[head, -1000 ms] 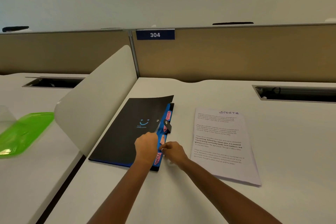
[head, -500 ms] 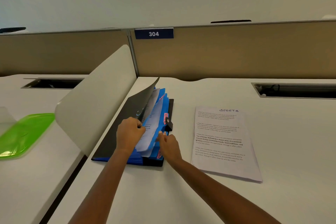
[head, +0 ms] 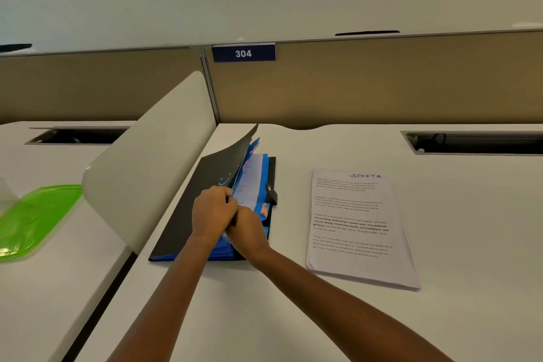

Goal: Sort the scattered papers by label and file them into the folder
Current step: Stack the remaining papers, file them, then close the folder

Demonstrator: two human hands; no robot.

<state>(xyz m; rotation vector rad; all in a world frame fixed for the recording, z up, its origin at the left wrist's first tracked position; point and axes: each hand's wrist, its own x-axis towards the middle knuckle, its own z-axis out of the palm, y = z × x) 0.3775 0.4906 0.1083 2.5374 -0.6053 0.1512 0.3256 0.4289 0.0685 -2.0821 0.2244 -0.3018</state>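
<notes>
- Head view: both forearms reach forward from the lower edge and meet over the near part of the folder (head: 202, 200), the hands pressed close side by side.
- The left hand (head: 212, 211) shows its back to the camera, knuckles up, fingers curled over the lifted black cover (head: 223, 164) and the blue dividers (head: 260, 173) beneath it, grasping their edge.
- The right hand (head: 248, 233) lies just right of the left and touches it, wrist angled in from the right; its fingers bend down into the blue dividers near the bottom, but whether they pinch a sheet or only press cannot be told, as the left hand hides the fingertips.
- The folder lies on the white desk (head: 293, 317), left of centre, beside the curved white partition (head: 147, 156). Its long axis runs from the near edge away toward the back panel, leaning slightly right; the spine side is at the left and the opening faces right.
- The cover stands tilted up, its far corner highest, with a pale smile mark on it.
- A white sheet (head: 251, 185) shows between dividers; a black clasp (head: 271, 192) sits at the right edge, a pink tab (head: 264, 210) just below it.
- The stack of papers (head: 355, 229) headed SPORTS lies flat right of the folder, apart from it, long axis likewise running away, heading at the far end.
- A green tray (head: 32, 220) rests on the neighbouring desk at left; a blue plate (head: 243, 53) reads 304.
</notes>
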